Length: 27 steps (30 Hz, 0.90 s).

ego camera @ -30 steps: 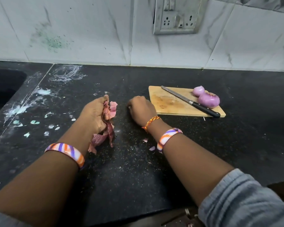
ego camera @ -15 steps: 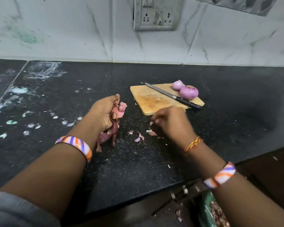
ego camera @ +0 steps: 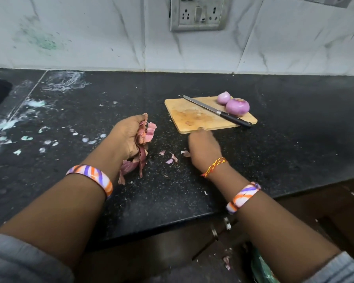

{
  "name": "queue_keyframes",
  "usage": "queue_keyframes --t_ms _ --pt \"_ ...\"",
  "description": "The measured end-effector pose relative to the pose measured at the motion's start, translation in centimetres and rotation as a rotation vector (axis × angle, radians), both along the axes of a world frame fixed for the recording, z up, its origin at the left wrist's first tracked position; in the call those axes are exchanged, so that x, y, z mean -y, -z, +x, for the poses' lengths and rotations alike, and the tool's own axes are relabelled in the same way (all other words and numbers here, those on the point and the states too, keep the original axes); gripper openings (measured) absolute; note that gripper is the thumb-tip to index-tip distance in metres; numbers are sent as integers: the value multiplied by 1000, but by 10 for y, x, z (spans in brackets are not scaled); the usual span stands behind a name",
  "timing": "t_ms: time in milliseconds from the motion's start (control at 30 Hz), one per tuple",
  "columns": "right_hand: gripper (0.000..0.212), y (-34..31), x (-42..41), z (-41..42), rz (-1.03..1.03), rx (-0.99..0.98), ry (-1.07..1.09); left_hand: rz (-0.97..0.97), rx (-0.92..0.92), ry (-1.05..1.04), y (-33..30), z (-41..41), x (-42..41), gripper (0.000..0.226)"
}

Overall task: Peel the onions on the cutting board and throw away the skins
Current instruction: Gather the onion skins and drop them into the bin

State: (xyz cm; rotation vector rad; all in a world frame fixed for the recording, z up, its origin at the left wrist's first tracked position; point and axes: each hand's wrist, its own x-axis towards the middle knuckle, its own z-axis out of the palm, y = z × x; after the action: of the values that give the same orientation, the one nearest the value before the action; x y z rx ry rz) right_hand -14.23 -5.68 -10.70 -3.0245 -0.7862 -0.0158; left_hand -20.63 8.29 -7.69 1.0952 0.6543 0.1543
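Observation:
Two peeled purple onions, a small one (ego camera: 223, 97) and a larger one (ego camera: 237, 106), sit on the far right of the wooden cutting board (ego camera: 192, 117). My left hand (ego camera: 129, 137) grips a bunch of reddish onion skins (ego camera: 140, 148) just above the black counter, left of the board. My right hand (ego camera: 204, 148) lies low on the counter just in front of the board's near edge, back up and blurred, its fingers not clearly shown. A few small skin scraps (ego camera: 172, 159) lie on the counter between my hands.
A black-handled knife (ego camera: 215, 111) lies diagonally across the board. Dried white smears (ego camera: 49, 139) mark the counter's left side. A wall socket (ego camera: 197, 13) sits on the tiled wall. Below the counter edge at the right is a green bag (ego camera: 260, 268).
My right hand drew back from beside the left toward the counter edge, then moved forward to the board's near edge. Small scraps now show between my hands. The left hand kept its skins.

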Motion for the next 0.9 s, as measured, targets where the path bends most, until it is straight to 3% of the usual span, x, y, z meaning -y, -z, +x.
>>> queue_keyframes --t_ms 267,367,500,567,667,900 --pt "23 21 -16 -49 292 -44 -526 -20 28 -67 -1 -25 8 38" --pt "19 19 10 -38 313 -39 -506 -18 37 -109 0 -40 16 35" --pt "19 8 51 -15 352 -11 -198 -47 51 -129 3 -57 25 35" --pt "22 6 61 -20 290 46 -147 -83 55 -105 6 -67 30 35" --pt "28 7 56 -43 197 105 -173 -139 61 -6 13 -86 42 33" --pt "33 20 71 -76 189 91 -439 -296 83 324 39 -137 95 32"
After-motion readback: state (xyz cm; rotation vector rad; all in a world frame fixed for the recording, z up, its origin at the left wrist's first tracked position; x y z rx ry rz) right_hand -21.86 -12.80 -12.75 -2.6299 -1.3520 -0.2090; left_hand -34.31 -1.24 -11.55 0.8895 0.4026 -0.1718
